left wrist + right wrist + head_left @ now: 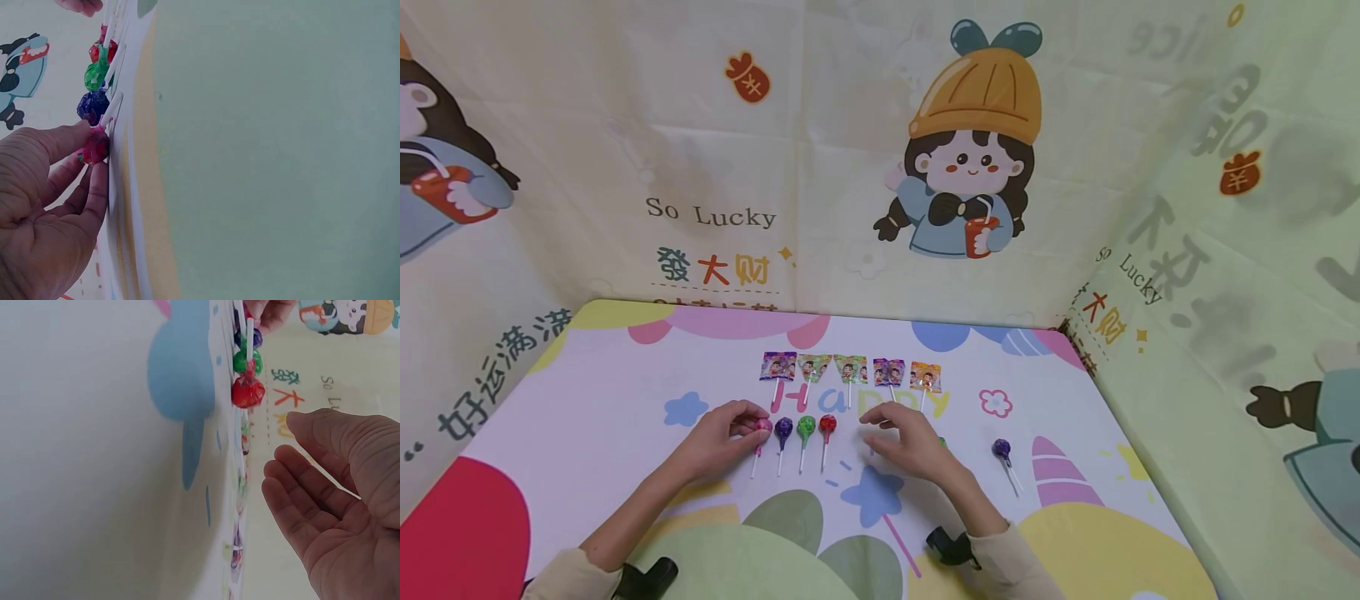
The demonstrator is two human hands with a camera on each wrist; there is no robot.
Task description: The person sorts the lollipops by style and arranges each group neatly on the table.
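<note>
My left hand (727,440) pinches the head of a pink lollipop (763,426) between thumb and fingers; its stick points toward me. Right beside it, in a row, lie a dark blue lollipop (784,428), a green lollipop (806,427) and a red lollipop (827,424). To the right of the red one hovers my right hand (912,437), fingers loosely bent and apart from the thumb. In the right wrist view nothing lies between those fingers. A bit of green (942,441) shows behind the right hand, the rest hidden.
Behind the row, several flat-wrapped lollipops (851,369) lie side by side on the printed tabletop (625,375). A purple lollipop (1002,449) lies apart at the right. Printed cloth (842,167) hangs behind the table and at both sides.
</note>
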